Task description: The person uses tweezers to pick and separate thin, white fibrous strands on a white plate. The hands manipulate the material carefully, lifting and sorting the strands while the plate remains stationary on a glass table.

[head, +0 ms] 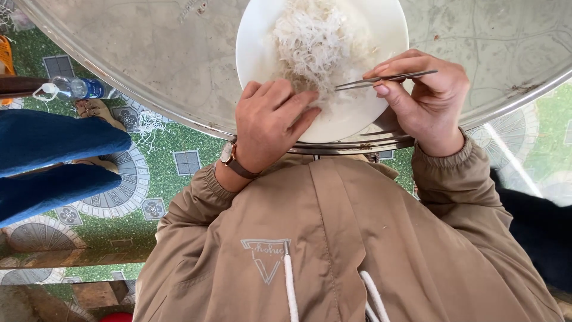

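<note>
A white plate (256, 53) lies on a large round metal tray (149, 53) and holds a heap of pale, stringy white fibres (310, 42). My left hand (271, 122), with a brown-strapped wristwatch (232, 160) on its wrist, rests on the plate's near rim with fingertips touching the fibres. My right hand (429, 98) grips thin metal tweezers (381, 79) whose tips point left into the heap's near edge. Both arms wear tan jacket sleeves.
A plastic water bottle (77, 88) lies at the left beside the tray. Another person's blue-clad legs (53, 158) and a sandalled foot (92, 109) are at the left on a green patterned floor mat (173, 143). Dark fabric (536, 226) shows at the right.
</note>
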